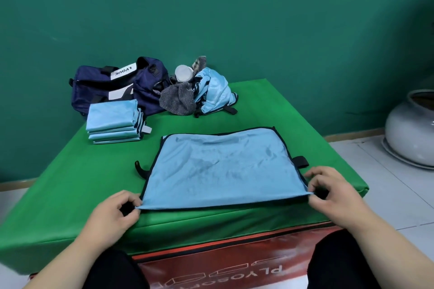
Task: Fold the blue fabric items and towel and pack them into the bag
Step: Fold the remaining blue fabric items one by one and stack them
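Note:
A light blue fabric item (223, 166) with dark trim and black straps lies spread flat on the green mat (70, 195). My left hand (112, 213) pinches its near left corner. My right hand (333, 192) pinches its near right corner. A stack of folded blue items (112, 122) sits at the back left. Behind the stack lies the navy bag (112, 87) with a white label. To the bag's right, a crumpled blue item (213, 91) and a grey striped towel (178, 98) form a heap.
A white cup-like object (183, 73) pokes out of the heap. The mat covers a red box (223, 265) with lettering. A large pale ceramic jar (413, 131) stands on the tiled floor at the right. A green wall runs behind.

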